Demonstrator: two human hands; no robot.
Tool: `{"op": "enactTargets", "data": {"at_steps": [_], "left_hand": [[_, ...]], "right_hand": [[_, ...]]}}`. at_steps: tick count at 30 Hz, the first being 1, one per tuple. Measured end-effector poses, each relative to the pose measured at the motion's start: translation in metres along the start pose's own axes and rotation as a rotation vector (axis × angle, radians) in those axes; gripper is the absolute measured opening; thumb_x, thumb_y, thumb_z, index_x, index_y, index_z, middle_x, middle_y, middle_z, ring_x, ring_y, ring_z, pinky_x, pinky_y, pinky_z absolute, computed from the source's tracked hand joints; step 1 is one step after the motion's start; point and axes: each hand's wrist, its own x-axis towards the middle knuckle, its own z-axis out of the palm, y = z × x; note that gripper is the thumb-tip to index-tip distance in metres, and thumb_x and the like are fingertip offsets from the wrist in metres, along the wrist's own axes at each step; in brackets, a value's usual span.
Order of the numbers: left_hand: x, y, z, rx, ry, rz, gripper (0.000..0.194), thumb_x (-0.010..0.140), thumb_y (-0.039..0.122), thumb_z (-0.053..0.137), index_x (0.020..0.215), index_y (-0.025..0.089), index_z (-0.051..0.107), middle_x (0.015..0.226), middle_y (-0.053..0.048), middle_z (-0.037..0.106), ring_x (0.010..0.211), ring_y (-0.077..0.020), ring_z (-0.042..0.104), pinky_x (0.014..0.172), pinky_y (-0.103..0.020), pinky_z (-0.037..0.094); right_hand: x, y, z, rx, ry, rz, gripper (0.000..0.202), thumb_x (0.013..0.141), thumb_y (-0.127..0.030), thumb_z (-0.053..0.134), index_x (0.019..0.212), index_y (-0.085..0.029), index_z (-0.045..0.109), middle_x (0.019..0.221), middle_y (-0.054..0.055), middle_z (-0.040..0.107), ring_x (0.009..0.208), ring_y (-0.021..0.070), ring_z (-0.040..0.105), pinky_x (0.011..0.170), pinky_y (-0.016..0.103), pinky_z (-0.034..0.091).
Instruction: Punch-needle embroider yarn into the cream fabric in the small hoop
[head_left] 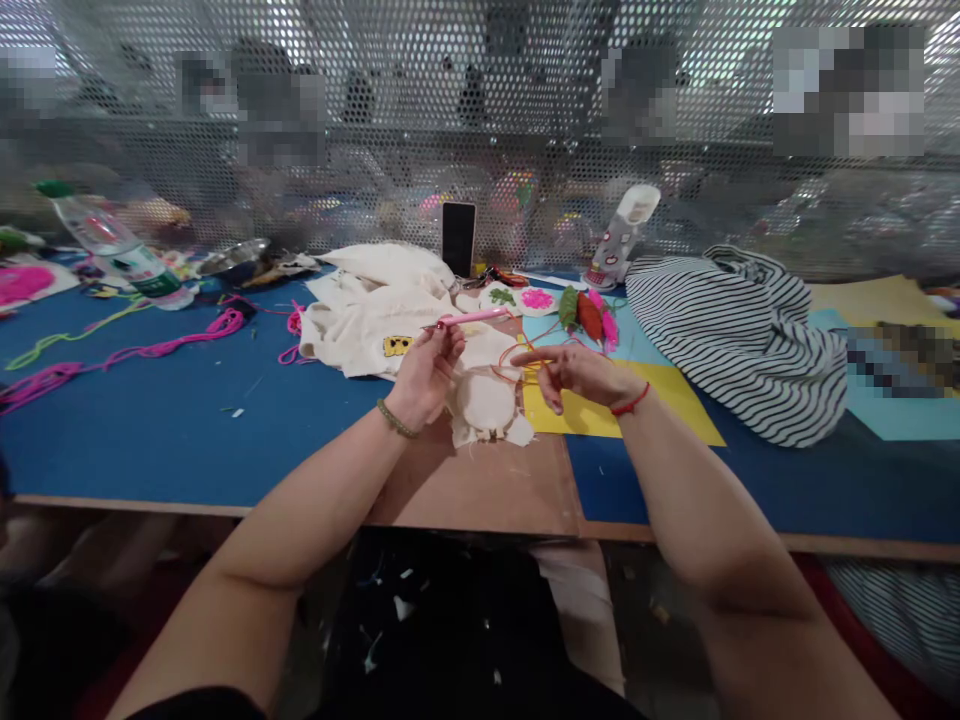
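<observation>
The hoop [486, 402], with pale cloth stretched in it, is set down on the brown board [480, 490]. A pink pen [478, 316] is gripped in the fingers of the left hand [429, 378], which is held just left of the hoop; the pen is pointed across above it. The right hand [574, 375] is held to the right of the hoop, fingers loosely extended and unclenched. Orange thread [517, 352] is looped beside its fingertips; whether it is pinched cannot be told.

Beyond the hoop and to its left, white cloth [360, 305] is heaped, marked with a yellow patch [397, 346]. The phone [458, 238] is propped upright beyond the hoop. Green, red and pink yarn [589, 318] is laid beyond it to the right. The yellow sheet [652, 400] is spread right of the hoop, and striped cloth [739, 340] is bundled farther right. The bottle [131, 260] is seen tilted, well left of the hoop.
</observation>
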Motion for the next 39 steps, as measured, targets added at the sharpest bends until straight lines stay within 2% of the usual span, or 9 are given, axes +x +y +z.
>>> {"op": "enactTargets", "data": {"at_steps": [6,13,17,21,24,27,30,33,39], "left_hand": [[-0.004,0.006,0.005,-0.077,0.029,-0.014,0.025,0.095,0.008,0.047,0.077,0.014,0.062,0.069,0.000,0.066,0.065,-0.0046,0.063,0.070,-0.014,0.055],[-0.006,0.004,0.004,-0.052,-0.023,-0.015,0.024,0.095,0.008,0.048,0.078,0.014,0.064,0.070,0.000,0.066,0.067,-0.0054,0.063,0.068,-0.015,0.055],[-0.003,0.003,0.001,-0.028,-0.026,0.016,0.021,0.094,0.009,0.051,0.079,0.015,0.064,0.072,0.000,0.067,0.067,-0.0054,0.063,0.071,-0.016,0.054],[-0.001,0.006,-0.001,-0.056,-0.011,0.058,0.021,0.094,0.009,0.050,0.080,0.014,0.064,0.072,0.000,0.066,0.065,-0.0051,0.062,0.071,-0.016,0.052],[-0.002,0.004,0.000,-0.046,-0.028,0.082,0.018,0.093,0.009,0.052,0.080,0.013,0.064,0.071,0.000,0.066,0.065,-0.0058,0.063,0.072,-0.018,0.052],[-0.005,-0.001,0.001,0.009,-0.048,0.102,0.015,0.091,0.009,0.055,0.080,0.014,0.064,0.071,-0.001,0.067,0.066,-0.0078,0.064,0.073,-0.021,0.052],[-0.008,-0.008,0.002,0.067,-0.059,0.103,0.013,0.090,0.010,0.058,0.079,0.014,0.063,0.070,-0.001,0.067,0.065,-0.0088,0.065,0.074,-0.024,0.052],[-0.010,-0.012,0.003,0.117,-0.102,0.093,0.011,0.089,0.011,0.061,0.078,0.013,0.062,0.069,-0.001,0.067,0.064,-0.0082,0.064,0.071,-0.022,0.052],[-0.012,-0.019,0.001,0.167,-0.226,-0.031,0.008,0.088,0.011,0.060,0.081,0.011,0.064,0.068,-0.002,0.067,0.062,-0.0085,0.064,0.067,-0.021,0.052]], "right_hand": [[-0.006,0.013,-0.049,-0.422,0.476,0.125,0.020,0.074,-0.034,0.073,0.079,-0.015,0.073,0.053,-0.002,0.060,0.042,0.0082,0.047,0.042,0.023,0.040],[-0.014,0.029,-0.096,-0.422,1.200,-0.244,0.021,0.083,-0.033,0.054,0.081,-0.018,0.069,0.062,0.001,0.063,0.056,0.0148,0.058,0.059,0.031,0.052],[-0.014,0.030,-0.089,-0.837,0.829,-0.107,0.022,0.068,-0.021,0.068,0.089,-0.018,0.074,0.091,0.008,0.074,0.089,0.0262,0.068,0.091,0.048,0.051],[-0.016,0.015,-0.065,-0.662,0.324,-0.066,0.056,0.067,-0.026,0.075,0.122,-0.027,0.066,0.132,0.007,0.065,0.123,0.0280,0.059,0.105,0.047,0.046],[-0.014,0.000,-0.043,-0.377,0.429,-0.227,0.057,0.074,-0.045,0.074,0.127,-0.029,0.061,0.140,0.006,0.059,0.132,0.0259,0.052,0.110,0.044,0.042],[-0.009,-0.009,-0.019,-0.321,0.535,-0.307,0.038,0.080,-0.058,0.066,0.095,-0.023,0.073,0.105,0.008,0.073,0.104,0.0231,0.065,0.097,0.039,0.050],[-0.001,-0.010,0.004,-0.371,0.247,-0.149,0.044,0.081,-0.061,0.063,0.072,-0.018,0.072,0.073,0.006,0.071,0.072,0.0176,0.066,0.072,0.032,0.055],[0.008,-0.005,0.026,-0.406,0.017,-0.010,0.035,0.084,-0.049,0.064,0.095,-0.017,0.074,0.068,0.003,0.068,0.059,0.0128,0.063,0.059,0.026,0.053],[0.028,0.014,0.051,-0.251,0.313,-0.153,0.045,0.083,-0.038,0.065,0.125,-0.023,0.061,0.084,0.001,0.066,0.054,0.0091,0.055,0.049,0.023,0.049]]}}
